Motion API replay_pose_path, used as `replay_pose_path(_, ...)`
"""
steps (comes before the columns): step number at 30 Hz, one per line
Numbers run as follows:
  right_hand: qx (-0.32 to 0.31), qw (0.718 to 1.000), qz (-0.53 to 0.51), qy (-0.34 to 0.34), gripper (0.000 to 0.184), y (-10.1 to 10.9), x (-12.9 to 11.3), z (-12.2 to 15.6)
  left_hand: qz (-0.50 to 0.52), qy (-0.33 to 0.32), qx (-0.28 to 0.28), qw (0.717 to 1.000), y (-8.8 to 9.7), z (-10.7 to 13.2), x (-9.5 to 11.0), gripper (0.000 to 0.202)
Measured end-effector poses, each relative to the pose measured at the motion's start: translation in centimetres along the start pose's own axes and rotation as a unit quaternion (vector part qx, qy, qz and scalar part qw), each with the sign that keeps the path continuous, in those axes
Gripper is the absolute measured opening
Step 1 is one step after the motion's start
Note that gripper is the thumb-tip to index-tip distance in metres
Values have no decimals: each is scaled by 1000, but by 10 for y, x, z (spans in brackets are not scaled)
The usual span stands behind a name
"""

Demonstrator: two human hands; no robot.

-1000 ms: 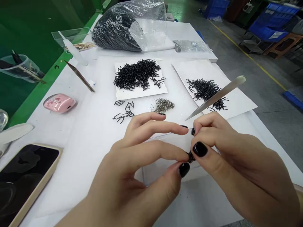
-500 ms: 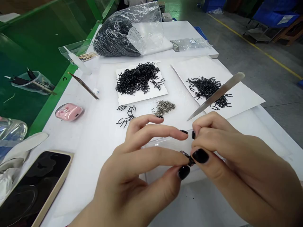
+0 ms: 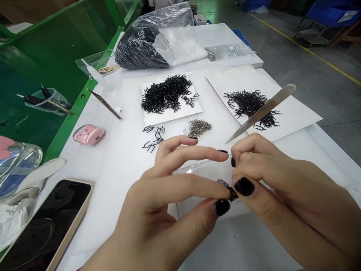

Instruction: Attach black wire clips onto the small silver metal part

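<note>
Both hands meet low in the middle, above a clear plastic box. My left hand pinches a small black part between thumb and index finger, its other fingers stretched out. My right hand grips the same part from the right, its fingers curled. Fingertips hide most of the part, so its full shape does not show. Just beyond my right hand a flat, pointed metal tool slants up to the right. Past my left fingers lie a heap of tiny metallic bits and several loose black forked pieces.
Two piles of black forked pieces, one left and one right, sit on white sheets. A plastic bag of black pieces stands behind. Leftward are tweezers, a pink case, a phone and a cup.
The whole view has shifted slightly, so things appear a little further right. Both hands keep their pinch on the small black part.
</note>
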State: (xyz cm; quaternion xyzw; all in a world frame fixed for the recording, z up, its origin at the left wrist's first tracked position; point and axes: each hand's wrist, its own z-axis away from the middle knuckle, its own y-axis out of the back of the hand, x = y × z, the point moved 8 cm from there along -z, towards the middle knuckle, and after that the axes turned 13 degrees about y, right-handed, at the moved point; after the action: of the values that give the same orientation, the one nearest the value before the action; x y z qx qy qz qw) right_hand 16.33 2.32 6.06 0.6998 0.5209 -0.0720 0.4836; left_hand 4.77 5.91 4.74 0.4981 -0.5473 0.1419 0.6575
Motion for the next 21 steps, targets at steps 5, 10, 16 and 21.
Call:
replay_pose_path(5,16,1000,21,0,26,2,-3,-2,-11,-10,22,1000,0,-2,4,23)
replay_pose_path(10,21,998,57,20,26,6,-4,-6,-23,-34,38,998,0,-2,8,21)
replay_pose_path(16,11,997,64,27,23,1,-7,-10,-30,-37,50,998,1,1,9,20)
replay_pose_path(21,218,970,88,63,17,45,-10,8,-45,-8,73,996,4,7,-3,20)
